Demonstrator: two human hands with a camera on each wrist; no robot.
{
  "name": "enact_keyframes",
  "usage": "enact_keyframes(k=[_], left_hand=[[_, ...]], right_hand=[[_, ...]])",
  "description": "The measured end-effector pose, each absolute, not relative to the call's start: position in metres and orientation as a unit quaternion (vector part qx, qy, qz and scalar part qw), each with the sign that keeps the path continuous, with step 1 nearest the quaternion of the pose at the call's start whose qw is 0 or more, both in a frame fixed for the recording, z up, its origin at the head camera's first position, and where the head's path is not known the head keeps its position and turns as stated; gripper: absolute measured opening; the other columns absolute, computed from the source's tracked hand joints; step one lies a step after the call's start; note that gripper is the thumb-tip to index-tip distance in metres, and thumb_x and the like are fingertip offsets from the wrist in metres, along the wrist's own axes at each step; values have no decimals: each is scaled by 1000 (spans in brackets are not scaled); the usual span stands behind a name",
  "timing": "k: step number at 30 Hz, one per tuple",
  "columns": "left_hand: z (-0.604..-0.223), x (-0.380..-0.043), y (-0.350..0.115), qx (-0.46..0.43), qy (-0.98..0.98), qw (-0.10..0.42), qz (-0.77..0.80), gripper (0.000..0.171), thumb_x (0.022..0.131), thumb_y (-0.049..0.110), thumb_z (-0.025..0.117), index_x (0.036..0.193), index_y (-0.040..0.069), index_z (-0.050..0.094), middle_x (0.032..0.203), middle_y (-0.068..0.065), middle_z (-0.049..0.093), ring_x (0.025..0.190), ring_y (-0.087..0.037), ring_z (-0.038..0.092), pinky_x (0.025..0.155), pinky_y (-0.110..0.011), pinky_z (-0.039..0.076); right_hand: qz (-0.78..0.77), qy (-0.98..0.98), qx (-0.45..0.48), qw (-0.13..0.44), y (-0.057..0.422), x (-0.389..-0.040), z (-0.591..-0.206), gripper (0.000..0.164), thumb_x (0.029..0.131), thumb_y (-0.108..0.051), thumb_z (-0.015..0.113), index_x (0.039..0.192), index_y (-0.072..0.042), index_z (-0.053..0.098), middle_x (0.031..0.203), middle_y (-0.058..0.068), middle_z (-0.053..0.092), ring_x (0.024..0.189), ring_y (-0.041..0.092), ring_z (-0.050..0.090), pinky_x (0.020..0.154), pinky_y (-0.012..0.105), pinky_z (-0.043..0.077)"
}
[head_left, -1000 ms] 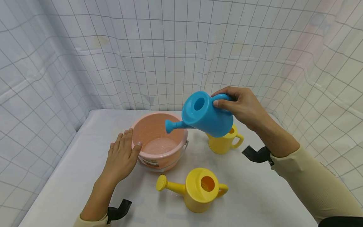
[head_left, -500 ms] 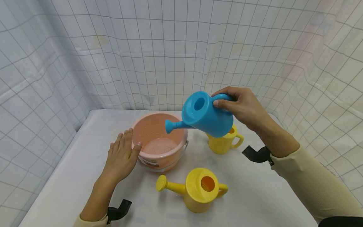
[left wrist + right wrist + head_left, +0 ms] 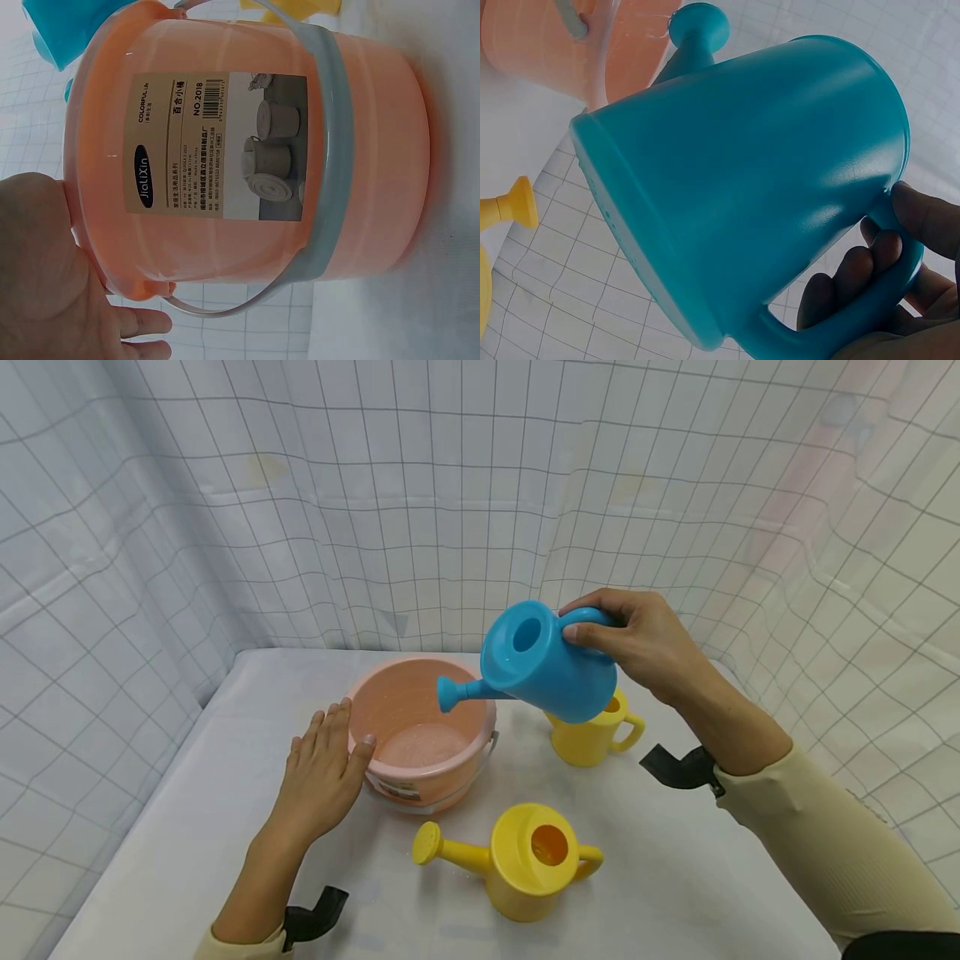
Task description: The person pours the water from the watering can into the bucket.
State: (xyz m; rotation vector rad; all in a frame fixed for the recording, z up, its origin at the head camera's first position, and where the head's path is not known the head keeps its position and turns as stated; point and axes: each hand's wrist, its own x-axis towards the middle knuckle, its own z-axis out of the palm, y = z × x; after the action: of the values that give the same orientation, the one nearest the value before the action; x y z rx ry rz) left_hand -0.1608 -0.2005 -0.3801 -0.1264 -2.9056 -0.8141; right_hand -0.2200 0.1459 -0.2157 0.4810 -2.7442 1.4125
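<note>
My right hand grips the handle of a blue watering can, fingers curled through the loop, as the right wrist view shows. The can is held up and tilted, its spout head over the mouth of a pink bucket. Thin streaks leave the spout head in the right wrist view. A little water appears in the bucket's bottom. My left hand lies with straight fingers against the bucket's left rim. In the left wrist view the bucket's label and grey bail handle face the camera.
A yellow watering can stands in front of the bucket, spout toward the left. Another yellow watering can stands behind the blue one, partly hidden by it. White cloth covers the table, and a gridded curtain surrounds it.
</note>
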Motion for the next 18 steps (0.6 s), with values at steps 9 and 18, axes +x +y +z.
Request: enact_keyframes(k=[9,18], left_hand=[[-378,-160,-200,-40,-959,59,-273,71,100,52,24,153,13,-1,158,-23,9,146,-43,2,109,-69,3],[-378,-160,-200,-41,-960,60,-271,71,100,52,24,153,13,0,158,-23,9,146,-43,2,109,-69,3]], right_hand=[[450,-880,152,6,145,-219,-214,34,90,-27,64,118,-9,63,122,10,62,114,29,57,102,55,42],[444,-883,151,5,145,-220,-215,34,90,-27,64,118,-9,62,123,10,61,116,31,57,102,56,42]])
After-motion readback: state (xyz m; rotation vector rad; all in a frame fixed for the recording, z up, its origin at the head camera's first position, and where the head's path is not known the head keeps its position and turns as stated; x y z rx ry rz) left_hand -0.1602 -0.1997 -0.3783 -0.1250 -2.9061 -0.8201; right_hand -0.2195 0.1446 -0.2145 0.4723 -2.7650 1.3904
